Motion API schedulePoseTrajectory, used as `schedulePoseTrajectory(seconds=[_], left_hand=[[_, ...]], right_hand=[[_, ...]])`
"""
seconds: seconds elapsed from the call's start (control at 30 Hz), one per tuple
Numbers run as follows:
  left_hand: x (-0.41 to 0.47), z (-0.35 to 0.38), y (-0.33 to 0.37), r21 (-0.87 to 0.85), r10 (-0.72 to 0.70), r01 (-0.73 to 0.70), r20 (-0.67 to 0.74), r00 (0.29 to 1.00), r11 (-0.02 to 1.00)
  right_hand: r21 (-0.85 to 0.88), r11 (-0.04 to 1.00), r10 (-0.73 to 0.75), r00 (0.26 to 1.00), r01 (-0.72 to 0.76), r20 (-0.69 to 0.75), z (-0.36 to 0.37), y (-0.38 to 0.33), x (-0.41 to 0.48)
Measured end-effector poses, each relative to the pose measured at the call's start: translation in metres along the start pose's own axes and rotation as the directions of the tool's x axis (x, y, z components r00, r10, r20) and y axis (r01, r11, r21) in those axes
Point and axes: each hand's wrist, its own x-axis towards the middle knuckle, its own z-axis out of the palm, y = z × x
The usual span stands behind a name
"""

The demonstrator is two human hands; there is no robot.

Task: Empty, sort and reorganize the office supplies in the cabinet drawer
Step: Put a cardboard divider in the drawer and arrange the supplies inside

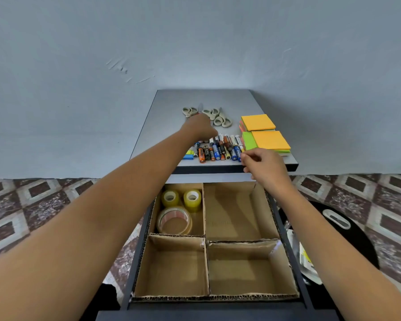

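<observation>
Cardboard-divided drawer [206, 262] is holding three tape rolls [196, 204] while left hand [200, 127] is reaching over jumbled batteries [218, 148], right hand [263, 164] curling beside them, both grips unclear

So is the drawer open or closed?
Open. The drawer is pulled out from under the cabinet top, showing its cardboard compartments; three tape rolls sit in the far-left one.

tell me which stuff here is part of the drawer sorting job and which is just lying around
Job: scissors, batteries, sticky note pads, tape rolls, cardboard drawer divider.
Lying about: black round object on the floor right of the drawer, papers or wrappers beside it.
</observation>
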Motion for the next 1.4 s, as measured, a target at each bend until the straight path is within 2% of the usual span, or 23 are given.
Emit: schedulePoseTrajectory(seconds=[0.07, 0.17, 0.33, 0.5, 0.77, 0.93, 1.03, 1.13, 1.27, 1.4], left_hand=[[0.001, 0.006, 0.011, 0.024, -0.027, 0.024, 0.107, 0.994, 0.999], [-0.004, 0.008, 0.023, 0.022, -0.064, 0.062, 0.162, 0.985, 0.998], [-0.005, 0.01, 0.024, 0.018, -0.098, 0.096, 0.16, 0.982, 0.995], [-0.003, 0.014, 0.022, -0.061, -0.111, 0.118, 0.109, 0.988, 0.991], [0.002, 0.02, 0.017, -0.229, -0.154, 0.172, 0.093, 0.984, 0.958], [0.002, 0.008, 0.009, -0.35, -0.176, 0.203, 0.109, 0.978, 0.915], [0.001, -0.006, -0.002, -0.478, -0.213, 0.221, 0.071, 0.974, 0.85], [0.0, -0.021, -0.015, -0.528, -0.24, 0.242, 0.073, 0.968, 0.814], [-0.001, -0.032, -0.033, -0.562, -0.28, 0.265, 0.061, 0.958, 0.784], [-0.001, -0.029, -0.044, -0.523, -0.311, 0.298, 0.066, 0.948, 0.799]], right_hand=[[-0.004, 1.0, 0.005, 1.0, -0.005, -0.015, -0.002, -0.002, 0.005], [0.006, 1.0, 0.011, 1.0, -0.011, -0.022, -0.003, -0.003, 0.008], [0.006, 1.0, 0.027, 0.999, -0.027, -0.034, -0.004, -0.006, 0.012], [-0.06, 0.997, 0.055, 0.998, -0.057, -0.029, -0.006, -0.023, 0.038], [-0.252, 0.961, 0.145, 0.984, -0.117, 0.098, 0.008, -0.039, 0.08], [-0.378, 0.923, 0.123, 0.986, -0.071, 0.116, 0.018, -0.035, 0.085], [-0.478, 0.879, 0.066, 0.99, 0.003, 0.128, 0.023, -0.037, 0.084], [-0.518, 0.854, 0.035, 0.99, 0.04, 0.134, 0.025, -0.039, 0.084], [-0.507, 0.861, 0.027, 0.992, 0.039, 0.122, 0.027, -0.037, 0.088], [-0.318, 0.945, 0.11, 0.991, -0.079, 0.082, 0.024, -0.037, 0.091]])
